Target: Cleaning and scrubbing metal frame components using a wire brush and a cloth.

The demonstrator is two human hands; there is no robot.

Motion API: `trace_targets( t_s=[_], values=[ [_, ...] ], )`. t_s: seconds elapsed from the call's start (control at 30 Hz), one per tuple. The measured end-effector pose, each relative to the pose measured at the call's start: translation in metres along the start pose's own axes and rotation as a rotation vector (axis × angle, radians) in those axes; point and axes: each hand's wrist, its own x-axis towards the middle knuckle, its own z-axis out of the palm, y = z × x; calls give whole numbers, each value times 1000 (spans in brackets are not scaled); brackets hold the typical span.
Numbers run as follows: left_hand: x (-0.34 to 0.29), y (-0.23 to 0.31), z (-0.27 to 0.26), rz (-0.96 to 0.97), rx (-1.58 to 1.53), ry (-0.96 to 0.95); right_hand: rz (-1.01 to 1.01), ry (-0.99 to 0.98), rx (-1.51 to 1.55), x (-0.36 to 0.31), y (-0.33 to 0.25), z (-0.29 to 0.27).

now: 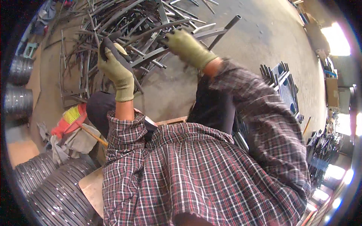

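Both hands wear yellow-green knit gloves with dark coated fingers. My left hand (117, 66) is curled closed at the near left end of a grey metal frame (151, 57), a long bar that slants up to the right and meets a round tube (225, 33). My right hand (184, 46), slightly smeared by motion, reaches over the bar's middle. Its fingers bend down toward the bar and look closed, but what is in them is hidden. Behind and below both hands lies a tangled heap of dark metal bars and tubes (113, 19).
Coils of dark metal strip (62, 188) stand at the lower left, with more coils (19, 100) farther up. A red and yellow cloth (69, 119) and a wooden stick (92, 135) lie beside my left leg. At right is a blue rack with metal tubes (284, 88).
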Motion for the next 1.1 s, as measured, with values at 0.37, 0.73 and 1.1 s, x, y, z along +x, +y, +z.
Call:
trace_targets(
  t_s=[0.37,0.73,1.1],
  values=[
    [2,-5,2,70,22,-10,381,-135,147,-46,98,33],
    [-4,-2,4,45,30,-109,200,-43,88,-89,147,49],
    [-10,-7,10,33,-127,-68,-7,348,338,2,-18,11]
  ],
)
